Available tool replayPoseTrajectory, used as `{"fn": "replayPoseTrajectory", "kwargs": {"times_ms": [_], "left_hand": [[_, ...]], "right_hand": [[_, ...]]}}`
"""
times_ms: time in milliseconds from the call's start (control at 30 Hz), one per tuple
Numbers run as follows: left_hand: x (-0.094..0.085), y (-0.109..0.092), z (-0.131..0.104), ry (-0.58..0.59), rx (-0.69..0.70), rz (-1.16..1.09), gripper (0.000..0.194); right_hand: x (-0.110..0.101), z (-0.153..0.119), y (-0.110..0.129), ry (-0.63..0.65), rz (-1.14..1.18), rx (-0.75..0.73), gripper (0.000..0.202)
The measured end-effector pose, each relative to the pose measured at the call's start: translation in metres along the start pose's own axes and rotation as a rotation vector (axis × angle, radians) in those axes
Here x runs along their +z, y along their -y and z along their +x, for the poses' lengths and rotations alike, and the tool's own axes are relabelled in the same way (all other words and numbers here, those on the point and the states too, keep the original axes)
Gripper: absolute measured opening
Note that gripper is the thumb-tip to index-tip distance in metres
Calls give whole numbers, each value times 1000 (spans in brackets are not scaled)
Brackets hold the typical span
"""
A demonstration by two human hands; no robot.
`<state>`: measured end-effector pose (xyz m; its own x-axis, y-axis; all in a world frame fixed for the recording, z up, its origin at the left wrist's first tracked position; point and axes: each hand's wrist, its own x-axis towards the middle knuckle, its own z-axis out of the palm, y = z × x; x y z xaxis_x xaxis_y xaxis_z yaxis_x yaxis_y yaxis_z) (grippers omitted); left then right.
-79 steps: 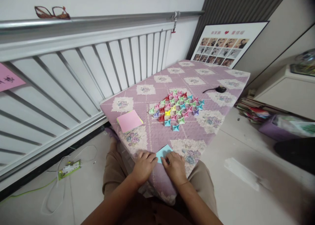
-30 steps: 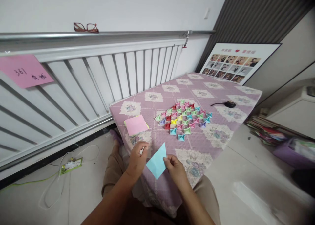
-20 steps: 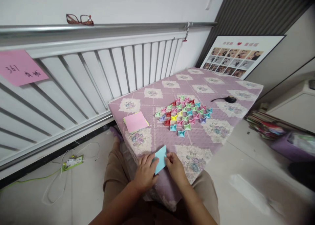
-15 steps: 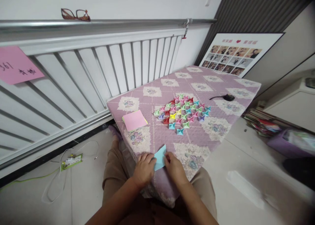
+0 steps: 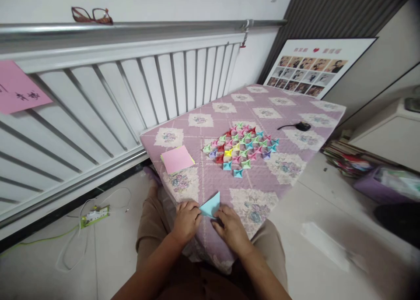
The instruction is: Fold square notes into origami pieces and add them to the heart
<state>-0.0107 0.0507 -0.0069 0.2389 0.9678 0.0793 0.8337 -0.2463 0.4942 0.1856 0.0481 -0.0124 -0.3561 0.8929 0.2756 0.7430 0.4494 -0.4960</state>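
Note:
A light blue sheet of folding paper (image 5: pixel 211 204), now a triangle, lies between my hands near the table's front corner. My left hand (image 5: pixel 187 220) is closed, its fingertips holding the paper's left corner. At the lower right side, my right hand (image 5: pixel 232 231) grips the paper between thumb and curled fingers. Beyond them stand many small folded paper pieces (image 5: pixel 244 153) in rows, in red, pink, yellow, green, blue and purple. To the left sits a stack of square paper (image 5: pixel 178 160) with a pink sheet on top.
A purple flowered cloth (image 5: pixel 210 177) covers the table. A black object with a short cord (image 5: pixel 302 126) lies toward the right. Behind is a white radiator (image 5: pixel 131 85) with eyeglasses (image 5: pixel 92 16) on the pipe above. A photo board (image 5: pixel 311 68) leans at the back; a power strip (image 5: pixel 95 216) is on the floor.
The blue paper has gone from a wider folded shape to a triangle. My left hand has shifted slightly left, and my right hand has moved to the paper's lower edge.

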Motion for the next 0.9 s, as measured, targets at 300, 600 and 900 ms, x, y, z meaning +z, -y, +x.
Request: {"fn": "replayPoseTrajectory", "kwargs": {"times_ms": [300,600,900], "left_hand": [[-4,5,8,10,-162,72,14],[-4,6,15,18,-164,165,19],[-3,10,15,1,-128,222,18]], "right_hand": [[12,10,-1,-54,-138,115,23],[16,14,1,-89,-222,144,26],[18,11,-1,-97,-227,154,20]]}}
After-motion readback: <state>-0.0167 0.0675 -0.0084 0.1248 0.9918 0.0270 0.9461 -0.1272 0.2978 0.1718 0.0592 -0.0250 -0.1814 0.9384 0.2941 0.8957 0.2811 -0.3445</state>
